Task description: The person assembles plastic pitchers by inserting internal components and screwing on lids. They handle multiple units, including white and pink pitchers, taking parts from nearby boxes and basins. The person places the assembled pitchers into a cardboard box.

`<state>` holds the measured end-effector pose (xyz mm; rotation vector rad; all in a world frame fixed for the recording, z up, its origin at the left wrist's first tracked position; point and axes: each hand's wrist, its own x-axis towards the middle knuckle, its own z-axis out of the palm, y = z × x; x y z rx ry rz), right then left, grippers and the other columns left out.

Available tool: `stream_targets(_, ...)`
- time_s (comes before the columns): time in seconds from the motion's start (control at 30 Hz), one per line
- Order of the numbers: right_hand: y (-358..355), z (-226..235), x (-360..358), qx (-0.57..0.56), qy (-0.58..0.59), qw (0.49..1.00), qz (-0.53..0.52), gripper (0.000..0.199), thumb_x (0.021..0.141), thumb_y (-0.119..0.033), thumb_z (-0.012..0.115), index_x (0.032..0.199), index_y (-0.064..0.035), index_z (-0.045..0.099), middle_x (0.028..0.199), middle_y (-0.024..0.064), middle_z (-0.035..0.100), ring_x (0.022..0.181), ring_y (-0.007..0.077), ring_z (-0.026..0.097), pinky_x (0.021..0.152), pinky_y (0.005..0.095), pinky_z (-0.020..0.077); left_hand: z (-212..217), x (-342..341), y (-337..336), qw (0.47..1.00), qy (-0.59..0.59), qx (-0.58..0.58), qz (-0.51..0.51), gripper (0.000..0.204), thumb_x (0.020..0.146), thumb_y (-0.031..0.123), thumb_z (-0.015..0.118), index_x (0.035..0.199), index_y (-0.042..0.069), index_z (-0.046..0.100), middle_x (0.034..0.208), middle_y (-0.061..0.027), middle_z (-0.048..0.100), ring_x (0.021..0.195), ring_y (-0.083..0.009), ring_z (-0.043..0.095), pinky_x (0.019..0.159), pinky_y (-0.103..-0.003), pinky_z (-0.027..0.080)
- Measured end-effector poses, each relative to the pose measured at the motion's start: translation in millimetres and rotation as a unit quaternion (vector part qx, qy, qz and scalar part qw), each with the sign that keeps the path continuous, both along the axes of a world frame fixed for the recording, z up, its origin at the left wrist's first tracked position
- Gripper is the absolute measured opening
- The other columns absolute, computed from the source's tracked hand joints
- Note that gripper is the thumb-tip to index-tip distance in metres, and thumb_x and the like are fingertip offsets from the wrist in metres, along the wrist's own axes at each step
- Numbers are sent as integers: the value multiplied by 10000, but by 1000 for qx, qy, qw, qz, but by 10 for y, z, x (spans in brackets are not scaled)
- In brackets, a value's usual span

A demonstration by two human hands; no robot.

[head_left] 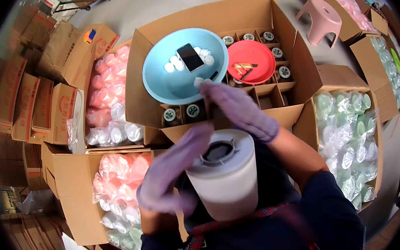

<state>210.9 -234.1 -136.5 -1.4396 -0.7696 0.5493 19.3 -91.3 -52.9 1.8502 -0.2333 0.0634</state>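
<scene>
In front of my body stands a whitish cylindrical container (pixel 224 184), its grey top carrying a raised ring around a dark middle. My left hand (pixel 173 168), in a pale purple glove, is beside the container's left side, blurred by motion; its fingers stretch forward with the thumb apart. My right hand (pixel 241 107), gloved alike, reaches forward with straight fingers to the near rim of a light blue basin (pixel 158 88). Close to its fingertips lies a small white cap (pixel 198 82). The basin also holds several white caps (pixel 174 60), a black-screened phone (pixel 190 57) and a small black object (pixel 214 75).
Under the basin, a divided carton (pixel 293 50) holds several round-topped jars (pixel 192 110). A red dish (pixel 263 55) with gold-coloured pieces (pixel 244 68) rests on it. Cartons of wrapped pink (pixel 110 80) and green containers (pixel 348 131) flank me. A pink stool (pixel 321 19) stands far right.
</scene>
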Motion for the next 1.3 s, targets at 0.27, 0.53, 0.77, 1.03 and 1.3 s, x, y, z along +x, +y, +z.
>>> stream_targets(0.27, -1095, -205, -306, -112, -211, 969, 60, 798, 983, -604, 368, 1472, 26, 403, 1479, 279, 427, 1394, 420, 399, 1175, 464, 284, -512, -351, -165, 988, -76, -65, 120, 916, 875, 708, 538, 1388, -50, 501, 1433, -265, 496, 1372, -442, 409, 1169, -529, 242)
stream_targets(0.53, -512, 505, -454, 35, -95, 993, 57, 846, 978, -649, 425, 1436, 62, 418, 1416, 225, 489, 1298, 315, 502, 1098, 398, 373, -175, 182, 102, 987, -159, 32, -15, 639, 849, 402, 741, 1299, -21, 576, 1241, -176, 652, 1136, -355, 618, 1059, -452, 413)
stream_targets(0.77, 185, 404, 215, 56, -441, 893, -68, 583, 871, -206, 702, 1385, -14, 505, 1417, 221, 481, 1327, 405, 457, 1099, 465, 378, -679, 509, 106, 859, 10, -430, 276, 396, 965, 133, 610, 1326, -22, 552, 1203, -62, 653, 1088, -141, 608, 950, -309, 481)
stream_targets(1.03, 189, 209, 142, -21, -208, 977, 33, 667, 807, -184, 744, 1404, -90, 463, 1309, 233, 545, 1092, 409, 609, 899, 426, 525, -1081, 661, 80, 878, -55, -352, 319, 493, 950, 100, 621, 1408, -13, 479, 1308, -96, 592, 1146, -176, 588, 982, -337, 483)
stream_targets(1.3, 326, 31, 95, -70, -18, 997, 25, 664, 924, -318, 656, 1413, 46, 392, 1050, 230, 662, 958, 382, 662, 847, 429, 531, -1111, 797, 66, 909, -97, -233, 331, 810, 913, 273, 736, 1539, -14, 308, 1385, -114, 541, 1259, -195, 518, 1073, -360, 414)
